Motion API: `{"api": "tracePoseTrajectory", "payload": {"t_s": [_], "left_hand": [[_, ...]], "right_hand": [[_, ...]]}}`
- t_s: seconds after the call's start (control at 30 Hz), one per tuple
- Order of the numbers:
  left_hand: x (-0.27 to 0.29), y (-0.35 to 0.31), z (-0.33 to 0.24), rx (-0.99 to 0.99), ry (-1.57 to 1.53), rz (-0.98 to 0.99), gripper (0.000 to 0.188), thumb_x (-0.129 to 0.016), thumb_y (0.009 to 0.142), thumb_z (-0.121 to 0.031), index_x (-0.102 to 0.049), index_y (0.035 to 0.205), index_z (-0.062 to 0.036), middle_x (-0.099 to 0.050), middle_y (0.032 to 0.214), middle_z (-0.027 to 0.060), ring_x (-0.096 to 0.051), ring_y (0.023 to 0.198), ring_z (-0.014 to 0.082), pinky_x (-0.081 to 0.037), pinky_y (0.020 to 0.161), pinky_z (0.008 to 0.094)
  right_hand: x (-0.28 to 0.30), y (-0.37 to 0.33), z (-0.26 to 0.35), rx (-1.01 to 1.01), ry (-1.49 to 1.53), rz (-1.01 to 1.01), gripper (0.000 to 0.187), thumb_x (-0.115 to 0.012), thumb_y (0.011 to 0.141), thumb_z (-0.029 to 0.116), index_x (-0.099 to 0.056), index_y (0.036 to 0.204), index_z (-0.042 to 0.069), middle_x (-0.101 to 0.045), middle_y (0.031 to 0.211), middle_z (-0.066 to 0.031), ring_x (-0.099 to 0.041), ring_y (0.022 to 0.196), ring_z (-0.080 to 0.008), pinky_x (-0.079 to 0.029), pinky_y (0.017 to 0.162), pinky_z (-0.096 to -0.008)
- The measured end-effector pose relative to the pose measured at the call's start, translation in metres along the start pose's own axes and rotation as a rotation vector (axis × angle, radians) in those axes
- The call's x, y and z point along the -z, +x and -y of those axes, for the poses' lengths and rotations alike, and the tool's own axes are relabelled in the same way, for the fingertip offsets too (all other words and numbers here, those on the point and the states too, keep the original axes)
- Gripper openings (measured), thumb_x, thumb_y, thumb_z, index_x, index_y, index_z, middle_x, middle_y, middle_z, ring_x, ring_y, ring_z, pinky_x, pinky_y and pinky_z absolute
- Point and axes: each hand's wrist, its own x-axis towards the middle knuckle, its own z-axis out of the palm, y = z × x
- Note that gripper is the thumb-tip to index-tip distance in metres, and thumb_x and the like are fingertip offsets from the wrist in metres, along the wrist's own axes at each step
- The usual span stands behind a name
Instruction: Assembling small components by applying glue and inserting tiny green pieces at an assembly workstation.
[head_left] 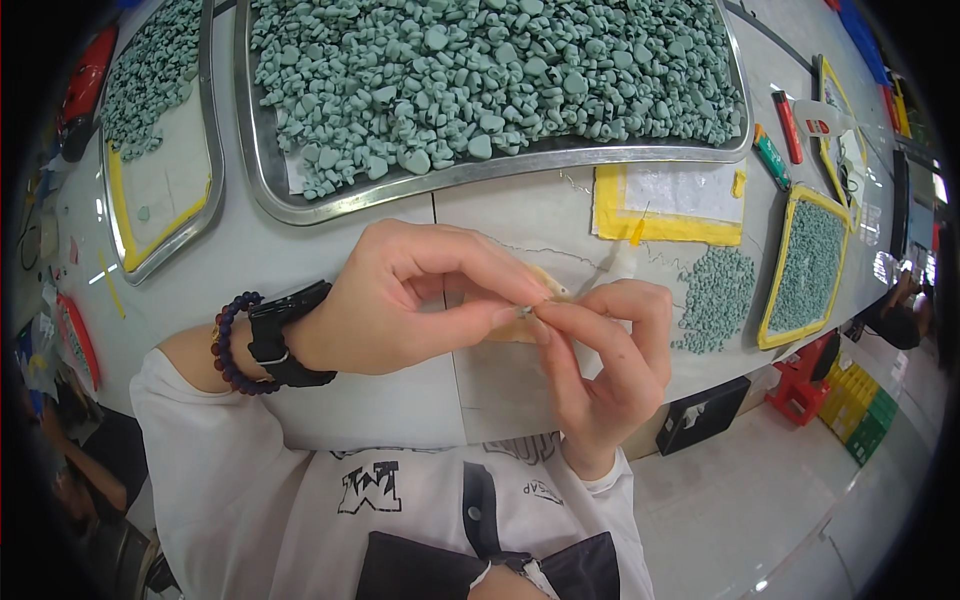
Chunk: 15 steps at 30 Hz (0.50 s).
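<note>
The left hand and right hand meet above the pale grey worktable, the thumb and index finger of each narrowed to a pinch on a small, grey-green piece, mostly hidden by the fingertips. This two-sided grip presumably steadies so small an item. From the hands, a rectangular, metal-rimmed tray of smooth green pieces stands at 12 o'clock; a white plastic bottle with a yellow nozzle at 2 o'clock and a loose pile of tiny green pieces at 3 o'clock likely favour right-hand reach.
</note>
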Motion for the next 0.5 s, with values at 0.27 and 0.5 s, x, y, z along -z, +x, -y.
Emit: {"api": "tracePoseTrajectory", "payload": {"t_s": [0.27, 0.5], "left_hand": [[0.0, -0.003, -0.003, -0.081, 0.186, -0.012, 0.022, -0.059, 0.073, 0.014, -0.065, 0.09, 0.0024, -0.066, 0.095, 0.0149, -0.064, 0.094, 0.0227, -0.051, 0.081, 0.0312], [0.001, -0.006, -0.001, -0.086, 0.218, -0.002, 0.018, -0.061, 0.075, 0.011, -0.066, 0.088, 0.0004, -0.066, 0.092, 0.0126, -0.065, 0.087, 0.0212, -0.052, 0.075, 0.03]], "right_hand": [[0.0, 0.003, 0.003, 0.018, -0.02, 0.045, 0.031, -0.073, 0.056, 0.0, -0.066, 0.085, 0.011, -0.053, 0.08, -0.0007, -0.05, 0.076, -0.0199, -0.033, 0.071, -0.032], [-0.003, 0.0, 0.013, 0.019, -0.074, 0.031, 0.026, -0.07, 0.057, -0.005, -0.065, 0.081, 0.005, -0.052, 0.077, -0.0043, -0.049, 0.074, -0.0213, -0.037, 0.068, -0.0316]]}}
